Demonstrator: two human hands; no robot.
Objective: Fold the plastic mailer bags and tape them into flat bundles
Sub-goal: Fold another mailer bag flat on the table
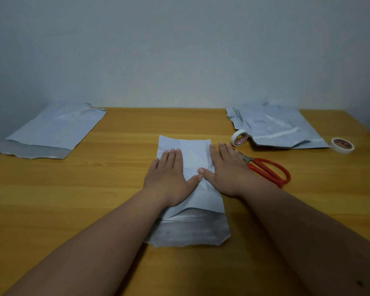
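Middle mailer bag (188, 150) lies on the wooden table (94, 189) w/ both hands flat on it, so its centre is mostly covered; wrists hide part of its near half too. Left hand (169, 169) presses down w/ fingers straight and together, holding nothing. Right hand (224, 167) does the same, palm down, thumb tips nearly meeting the left's over a crumpled spot. Bag's darker grey flap end (188, 231) points toward the person, edge ragged.

Scissors (267, 169) w/ red handles sit just right of the right hand; blade tips hidden under it.

Count: 3 bags, i.e. the middle one, a left bag (53, 129) at far left, and a right bag (280, 127) at far right, which is creased, can't tell if it's more than one layer. 2 tape rolls: near roll (240, 137) touching the right bag's left edge, far roll (342, 145) at its right corner. Label print on both too small to read.
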